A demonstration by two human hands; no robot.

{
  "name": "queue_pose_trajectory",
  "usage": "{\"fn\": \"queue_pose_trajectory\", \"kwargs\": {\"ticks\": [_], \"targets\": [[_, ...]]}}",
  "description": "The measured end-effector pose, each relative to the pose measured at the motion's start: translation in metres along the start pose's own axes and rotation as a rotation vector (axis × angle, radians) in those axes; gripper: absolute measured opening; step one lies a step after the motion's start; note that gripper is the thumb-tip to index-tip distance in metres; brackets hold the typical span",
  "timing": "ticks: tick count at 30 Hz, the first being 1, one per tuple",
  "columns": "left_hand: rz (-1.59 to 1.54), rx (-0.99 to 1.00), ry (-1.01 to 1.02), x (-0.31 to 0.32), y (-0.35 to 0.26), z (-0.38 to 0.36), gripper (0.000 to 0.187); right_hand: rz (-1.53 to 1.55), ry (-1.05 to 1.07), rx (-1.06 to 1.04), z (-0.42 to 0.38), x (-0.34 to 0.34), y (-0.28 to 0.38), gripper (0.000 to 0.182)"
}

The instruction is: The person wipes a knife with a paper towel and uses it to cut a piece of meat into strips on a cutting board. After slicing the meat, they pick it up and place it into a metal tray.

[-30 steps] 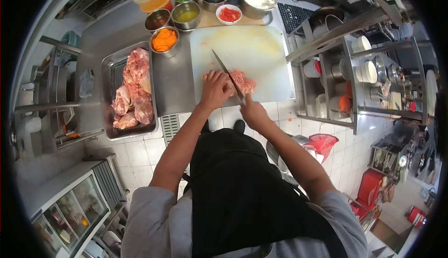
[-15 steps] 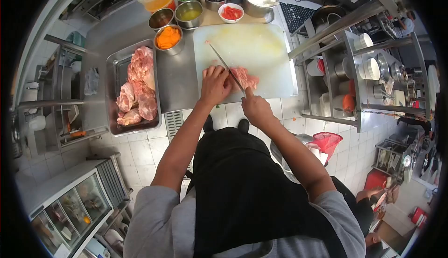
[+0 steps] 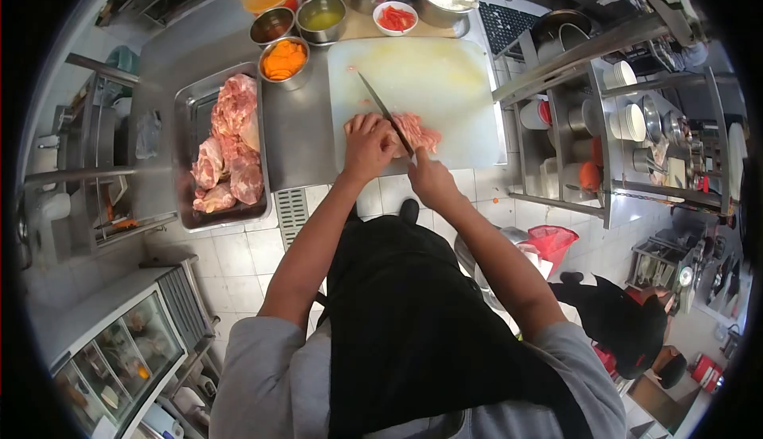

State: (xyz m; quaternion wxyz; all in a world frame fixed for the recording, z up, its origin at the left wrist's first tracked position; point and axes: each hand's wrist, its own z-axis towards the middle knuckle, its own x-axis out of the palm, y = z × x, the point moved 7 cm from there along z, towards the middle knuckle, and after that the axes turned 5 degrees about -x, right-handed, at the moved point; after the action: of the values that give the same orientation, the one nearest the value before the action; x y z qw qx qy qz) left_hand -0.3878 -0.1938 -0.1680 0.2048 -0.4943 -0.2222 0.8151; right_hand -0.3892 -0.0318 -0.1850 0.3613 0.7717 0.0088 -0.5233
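Observation:
My right hand (image 3: 431, 177) is wrapped round the handle of a kitchen knife (image 3: 381, 107), whose blade points up and to the left over the white cutting board (image 3: 429, 65). Just left of the blade, my left hand (image 3: 368, 143) has its fingers curled down on the board, pressing on raw meat that they mostly hide. A pile of raw meat strips (image 3: 417, 131) lies against the right side of the blade. Small scraps of meat sit on the board further up and to the left.
Left of the board, a metal tray (image 3: 184, 125) holds large raw meat pieces (image 3: 232, 153). Behind stand a bowl of sliced carrots (image 3: 284, 59), a bowl of red strips (image 3: 396, 19) and several metal containers. A co-worker (image 3: 620, 320) is at lower right, near a red bag (image 3: 551, 244).
The knife has shifted slightly, its tip a little to the right and its blade still beside my left fingers. The co-worker at lower right has come further into view.

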Motion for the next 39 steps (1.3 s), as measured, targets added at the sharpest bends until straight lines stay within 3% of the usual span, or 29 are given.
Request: {"fn": "queue_pose_trajectory", "kwargs": {"ticks": [4,8,15,19,21,26,30,32,39], "targets": [[-0.041,0.032,-0.005,-0.002,-0.002,0.002,0.027,0.055,-0.042,-0.127,0.009,-0.019,0.003,0.033],[-0.021,-0.006,-0.035,-0.019,-0.005,0.007,0.027,0.029,-0.006,-0.068,-0.011,-0.050,0.027,0.033],[0.058,0.005,0.011,-0.011,0.000,0.004,0.025,-0.032,0.068,-0.020,-0.020,-0.031,0.027,0.031],[0.050,0.012,0.003,-0.010,0.005,0.004,0.025,-0.048,0.110,0.021,-0.071,-0.041,0.019,0.032],[0.030,0.002,0.003,-0.011,0.005,0.002,0.025,-0.031,0.244,0.131,-0.094,-0.041,0.009,0.036],[0.008,0.011,0.033,-0.007,0.006,0.004,0.025,-0.011,0.119,0.036,-0.027,0.003,-0.009,0.036],[-0.002,0.027,0.068,-0.002,0.006,0.002,0.025,0.054,-0.014,-0.081,0.014,-0.004,0.003,0.033],[-0.039,0.027,-0.006,-0.007,0.008,0.003,0.024,0.098,-0.028,-0.154,0.016,-0.013,0.005,0.032],[-0.009,0.011,0.051,-0.007,0.008,0.002,0.028,-0.024,0.075,-0.008,-0.012,-0.037,0.038,0.030]]}}
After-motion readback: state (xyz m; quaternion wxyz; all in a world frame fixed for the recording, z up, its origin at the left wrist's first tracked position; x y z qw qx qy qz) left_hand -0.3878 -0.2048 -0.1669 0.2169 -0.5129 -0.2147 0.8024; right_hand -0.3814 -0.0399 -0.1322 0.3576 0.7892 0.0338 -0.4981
